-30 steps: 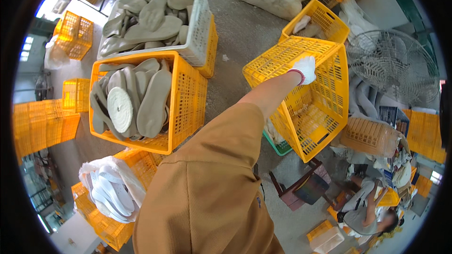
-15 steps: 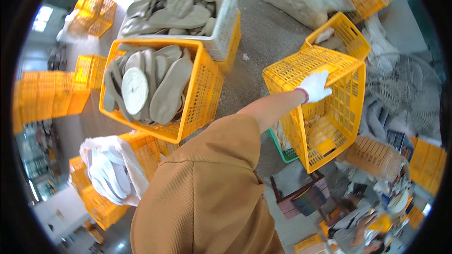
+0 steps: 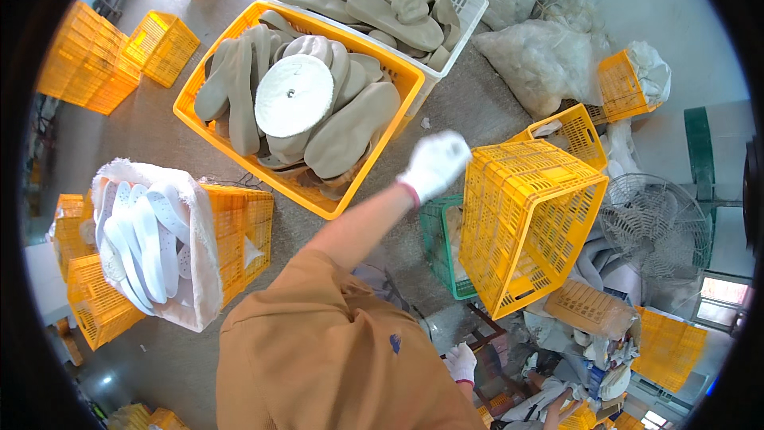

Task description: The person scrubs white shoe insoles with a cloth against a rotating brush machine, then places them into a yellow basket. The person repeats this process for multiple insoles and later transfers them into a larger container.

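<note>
The person in the tan top is reaching out with one white-gloved hand (image 3: 434, 163), and it is blurring at the near-left corner of an empty yellow crate (image 3: 525, 223) that is standing tipped on its side, its open mouth turned away to the right. The glove is lying at the crate's edge, but the blur is hiding whether the fingers are curling round the rim or only resting against it, so I cannot tell how they are set. From where the arm is coming, over the right shoulder, this is looking like the right hand. A second gloved hand (image 3: 461, 362) is showing low down, near the person's body, fingers loosely bent and holding nothing that I can make out.

Just behind the tipped crate a green basket (image 3: 438, 247) is sitting wedged between it and the reaching arm. To the far left of the glove a large yellow crate of beige soles (image 3: 298, 103) is standing, with a round white disc (image 3: 293, 95) lying on top of the pile. Beyond that, a white crate (image 3: 386, 0) is holding more grey soles. On the near left a cloth-lined yellow crate (image 3: 175, 239) is carrying white insoles. A floor fan (image 3: 652, 227) is standing right of the tipped crate, and white sacks (image 3: 541, 64) are lying farther off.
</note>
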Demonstrator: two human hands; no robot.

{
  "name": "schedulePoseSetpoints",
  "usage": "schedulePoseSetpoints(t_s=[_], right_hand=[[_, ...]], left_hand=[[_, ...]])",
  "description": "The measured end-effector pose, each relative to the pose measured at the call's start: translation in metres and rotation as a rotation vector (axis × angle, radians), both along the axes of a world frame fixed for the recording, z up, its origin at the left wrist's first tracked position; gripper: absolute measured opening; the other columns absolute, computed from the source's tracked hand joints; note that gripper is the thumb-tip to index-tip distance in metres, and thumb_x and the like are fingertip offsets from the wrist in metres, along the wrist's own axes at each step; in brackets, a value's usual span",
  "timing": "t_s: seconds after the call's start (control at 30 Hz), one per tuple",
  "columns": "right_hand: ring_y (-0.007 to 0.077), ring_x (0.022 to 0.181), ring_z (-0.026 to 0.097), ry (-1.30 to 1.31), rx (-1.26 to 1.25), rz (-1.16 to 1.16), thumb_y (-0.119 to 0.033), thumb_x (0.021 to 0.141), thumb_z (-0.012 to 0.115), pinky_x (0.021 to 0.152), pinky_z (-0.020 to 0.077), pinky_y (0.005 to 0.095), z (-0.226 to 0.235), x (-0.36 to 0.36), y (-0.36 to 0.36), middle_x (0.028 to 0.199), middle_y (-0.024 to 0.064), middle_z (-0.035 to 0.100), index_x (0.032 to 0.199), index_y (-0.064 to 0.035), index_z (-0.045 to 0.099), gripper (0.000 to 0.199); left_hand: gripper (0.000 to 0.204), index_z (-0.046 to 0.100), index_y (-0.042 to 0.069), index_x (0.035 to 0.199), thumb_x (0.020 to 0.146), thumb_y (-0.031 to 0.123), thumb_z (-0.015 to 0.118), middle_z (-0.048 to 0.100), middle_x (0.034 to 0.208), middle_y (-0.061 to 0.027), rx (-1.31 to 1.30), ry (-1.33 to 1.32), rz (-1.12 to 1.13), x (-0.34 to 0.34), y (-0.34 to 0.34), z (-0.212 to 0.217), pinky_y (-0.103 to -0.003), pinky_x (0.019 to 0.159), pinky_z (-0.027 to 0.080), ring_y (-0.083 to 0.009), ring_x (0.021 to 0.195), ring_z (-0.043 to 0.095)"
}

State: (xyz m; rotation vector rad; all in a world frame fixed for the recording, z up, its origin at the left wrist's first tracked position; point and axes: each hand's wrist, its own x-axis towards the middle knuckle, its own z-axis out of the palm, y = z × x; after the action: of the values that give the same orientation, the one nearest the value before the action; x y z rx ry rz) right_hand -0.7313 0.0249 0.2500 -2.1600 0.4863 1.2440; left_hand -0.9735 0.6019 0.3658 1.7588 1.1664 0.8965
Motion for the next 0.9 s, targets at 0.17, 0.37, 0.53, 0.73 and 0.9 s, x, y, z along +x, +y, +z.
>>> schedulePoseSetpoints(t_s=[0.17,0.37,0.53,0.73,0.9], right_hand=[[0.0296,0.084,0.070,-0.160,0.275,0.578,-0.028,0.095,0.068,0.065,0.0554,0.0428,0.064,-0.080,0.064,0.092,0.0086,0.070,0.105,-0.0122,0.069,0.019],[0.0413,0.102,0.068,-0.455,-0.019,1.492,-0.025,0.089,0.069,0.085,0.0567,0.0494,0.067,-0.136,0.096,0.103,0.0207,0.072,0.095,-0.0042,0.072,0.022],[0.0297,0.089,0.067,-0.649,0.309,1.156,-0.025,0.095,0.066,0.078,0.0557,0.0422,0.063,-0.155,0.097,0.094,0.0131,0.069,0.103,-0.0027,0.070,0.024],[0.0155,0.068,0.057,-1.035,0.088,1.295,-0.028,0.102,0.062,0.062,0.0495,0.0347,0.010,-0.165,0.107,0.074,0.0029,0.058,0.084,-0.0069,0.064,0.028],[0.0247,0.100,0.072,-1.193,0.370,1.036,-0.019,0.099,0.068,0.085,0.0588,0.0385,-0.006,-0.156,0.142,0.107,0.0134,0.074,0.124,0.0006,0.071,0.032]], left_hand=[[0.058,0.056,-0.005,0.133,0.086,0.019,0.081,0.070,0.108,-0.0180,-0.189,-0.728,0.673,-0.078,0.224,-0.002,-0.038,0.064,0.058,-0.0244,0.068,0.069],[0.092,0.039,-0.003,0.156,0.081,0.019,0.088,0.071,0.110,-0.0195,-0.499,-0.653,0.638,-0.080,0.387,-0.058,-0.040,0.054,0.056,-0.0262,0.076,0.070],[0.041,0.076,0.002,0.115,0.080,0.020,0.088,0.077,0.095,-0.0082,-0.038,-0.362,0.444,-0.067,0.379,-0.033,-0.033,0.084,0.056,-0.0175,0.084,0.071],[0.038,0.075,0.002,0.118,0.083,0.007,0.087,0.073,0.097,-0.0009,0.138,-0.294,0.082,-0.088,0.258,0.087,-0.025,0.075,0.052,-0.0082,0.080,0.060],[0.037,0.075,0.002,0.120,0.085,0.007,0.085,0.073,0.099,-0.0019,0.290,-0.114,-0.193,-0.075,0.174,0.181,-0.026,0.076,0.052,-0.0093,0.081,0.059]])
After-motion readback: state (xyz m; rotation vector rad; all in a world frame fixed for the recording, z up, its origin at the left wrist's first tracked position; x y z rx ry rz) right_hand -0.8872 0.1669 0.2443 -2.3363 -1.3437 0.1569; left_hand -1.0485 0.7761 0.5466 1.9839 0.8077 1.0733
